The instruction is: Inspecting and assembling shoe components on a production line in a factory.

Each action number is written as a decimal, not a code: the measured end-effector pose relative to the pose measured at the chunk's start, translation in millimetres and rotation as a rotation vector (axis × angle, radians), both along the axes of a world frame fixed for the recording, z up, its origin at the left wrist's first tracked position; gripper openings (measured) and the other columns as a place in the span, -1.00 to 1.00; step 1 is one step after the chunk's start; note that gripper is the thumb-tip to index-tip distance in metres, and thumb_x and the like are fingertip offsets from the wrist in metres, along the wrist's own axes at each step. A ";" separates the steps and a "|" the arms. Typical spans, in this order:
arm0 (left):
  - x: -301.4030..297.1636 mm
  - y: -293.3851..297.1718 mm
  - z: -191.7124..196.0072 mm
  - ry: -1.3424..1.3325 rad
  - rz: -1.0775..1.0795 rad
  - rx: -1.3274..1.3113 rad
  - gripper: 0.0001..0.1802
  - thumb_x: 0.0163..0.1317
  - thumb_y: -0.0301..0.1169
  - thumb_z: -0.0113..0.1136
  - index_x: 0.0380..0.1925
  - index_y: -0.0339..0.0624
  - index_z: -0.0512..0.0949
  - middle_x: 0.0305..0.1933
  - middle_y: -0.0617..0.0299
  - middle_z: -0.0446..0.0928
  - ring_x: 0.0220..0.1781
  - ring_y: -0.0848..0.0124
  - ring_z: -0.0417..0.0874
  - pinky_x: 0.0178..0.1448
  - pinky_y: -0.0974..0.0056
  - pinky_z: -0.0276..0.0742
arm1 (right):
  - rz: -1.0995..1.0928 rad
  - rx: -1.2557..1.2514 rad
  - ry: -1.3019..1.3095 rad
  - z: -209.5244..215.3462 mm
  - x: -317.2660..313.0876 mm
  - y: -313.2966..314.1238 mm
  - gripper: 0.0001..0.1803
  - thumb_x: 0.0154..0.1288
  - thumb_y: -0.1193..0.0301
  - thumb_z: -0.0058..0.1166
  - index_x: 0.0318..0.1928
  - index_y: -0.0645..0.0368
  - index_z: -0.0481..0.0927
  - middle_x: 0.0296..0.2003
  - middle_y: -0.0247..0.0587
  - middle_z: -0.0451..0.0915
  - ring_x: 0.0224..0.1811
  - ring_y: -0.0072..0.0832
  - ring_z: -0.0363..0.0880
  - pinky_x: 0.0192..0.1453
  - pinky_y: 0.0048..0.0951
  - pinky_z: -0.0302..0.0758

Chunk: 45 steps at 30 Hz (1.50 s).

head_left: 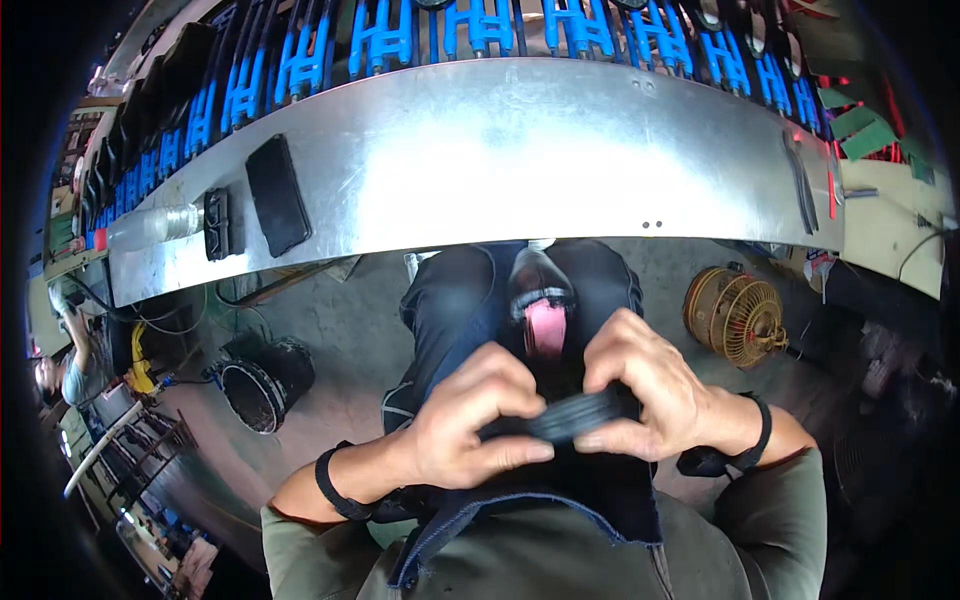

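Note:
My left hand (475,420) and my right hand (650,395) grip the two ends of a dark, ridged flat piece (572,417) in front of my body. Each thumb presses on its near side, and the curled fingers sit on its far side. Motion blur hides exactly what kind of piece it is. Just beyond, between my knees, rests a glossy black shoe-like piece (540,275) with a pink patch (545,327) facing me. Neither hand touches it.
A metal worktable (560,200) spans ahead, bearing a black phone (278,195), a small black case (217,222) and a clear bottle (155,228). Blue metal frames (480,28) line its far edge. On the floor stand a black bucket (275,380) and a round fan (740,315).

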<state>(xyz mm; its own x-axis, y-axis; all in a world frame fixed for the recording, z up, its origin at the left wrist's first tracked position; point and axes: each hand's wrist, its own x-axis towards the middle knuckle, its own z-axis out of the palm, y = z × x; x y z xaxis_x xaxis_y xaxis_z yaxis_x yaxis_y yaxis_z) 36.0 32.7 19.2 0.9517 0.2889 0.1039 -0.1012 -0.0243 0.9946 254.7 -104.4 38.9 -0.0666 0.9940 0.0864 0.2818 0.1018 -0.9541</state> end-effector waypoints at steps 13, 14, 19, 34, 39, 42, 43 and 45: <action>48.1 53.4 -21.1 0.307 0.128 0.496 -0.69 0.30 -0.42 0.34 -0.02 -0.32 0.56 -0.11 0.02 0.53 -0.08 0.22 0.59 0.08 0.17 0.53 | -0.274 -0.369 -0.075 -47.7 10.0 43.8 -0.46 0.19 0.32 0.44 -0.01 0.21 0.35 -0.17 -0.05 0.40 -0.24 -0.20 0.54 -0.19 -0.22 0.52; 48.1 57.6 -27.2 0.300 0.121 0.265 -0.67 0.28 -0.43 0.33 0.01 -0.32 0.57 0.01 -0.01 0.56 0.09 0.14 0.61 0.21 0.13 0.52 | -0.347 -0.369 -0.112 -46.7 9.5 44.7 -0.44 0.17 0.31 0.46 0.01 0.21 0.36 -0.16 -0.06 0.38 -0.19 -0.21 0.54 -0.14 -0.22 0.52; 27.5 45.9 -10.7 0.152 0.022 0.028 -0.67 0.24 -0.44 0.34 -0.01 -0.30 0.61 0.21 -0.02 0.57 0.23 0.12 0.58 0.31 0.10 0.45 | -0.318 -0.362 0.777 -46.6 -8.4 18.3 -0.29 0.34 0.28 0.27 0.40 0.17 0.27 0.23 -0.07 0.37 0.27 -0.37 0.40 0.36 -0.29 0.34; -15.5 -15.5 85.0 -0.409 0.743 0.030 -0.22 0.38 -0.32 0.14 0.51 -0.27 0.04 0.45 -0.05 0.24 0.47 0.18 0.31 0.53 0.08 0.21 | -0.660 0.339 0.615 49.0 -76.4 6.0 -0.40 0.53 0.12 -0.01 0.41 0.17 0.29 0.26 -0.10 0.41 0.36 -0.29 0.35 0.52 -0.24 0.18; -7.9 -61.6 53.2 -0.291 0.508 0.100 0.09 0.16 -0.35 0.44 0.54 -0.31 -0.07 0.44 -0.10 0.26 0.47 0.16 0.35 0.51 0.09 0.26 | -0.297 0.132 0.733 23.0 -80.2 -21.0 -0.01 0.19 0.32 0.41 0.50 0.31 0.11 0.37 -0.08 0.33 0.44 -0.30 0.30 0.54 -0.24 0.19; -23.2 -93.2 44.1 -0.286 0.367 -0.110 0.12 0.12 -0.42 0.47 0.55 -0.29 -0.08 0.47 -0.11 0.24 0.50 0.13 0.33 0.55 0.06 0.22 | -0.100 0.068 0.544 31.4 -54.8 -48.1 0.10 0.01 0.40 0.56 0.49 0.30 0.16 0.37 -0.08 0.37 0.44 -0.32 0.33 0.54 -0.23 0.25; -27.4 -100.2 22.7 -0.231 0.340 -0.066 0.11 0.13 -0.39 0.47 0.55 -0.30 -0.05 0.48 -0.11 0.23 0.52 0.13 0.32 0.56 0.05 0.21 | -0.083 0.087 0.519 37.0 -52.3 -47.9 0.06 0.00 0.41 0.56 0.47 0.30 0.21 0.34 -0.09 0.42 0.40 -0.34 0.38 0.51 -0.26 0.28; -28.7 -106.4 9.2 -0.148 0.338 -0.021 0.08 0.17 -0.33 0.45 0.54 -0.34 -0.03 0.48 -0.11 0.24 0.51 0.14 0.31 0.56 0.08 0.21 | -0.123 0.083 0.532 22.2 -55.5 -49.4 -0.04 0.00 0.45 0.53 0.42 0.30 0.31 0.26 -0.10 0.51 0.32 -0.36 0.47 0.46 -0.31 0.35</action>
<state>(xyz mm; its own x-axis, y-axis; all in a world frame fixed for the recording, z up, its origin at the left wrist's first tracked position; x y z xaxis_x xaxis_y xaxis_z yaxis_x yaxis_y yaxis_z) 7.3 -73.7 28.3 0.7776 0.5877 0.2237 -0.2333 -0.0607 0.9705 199.2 -153.8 61.1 0.1238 0.9802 0.1545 -0.2224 0.1792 -0.9584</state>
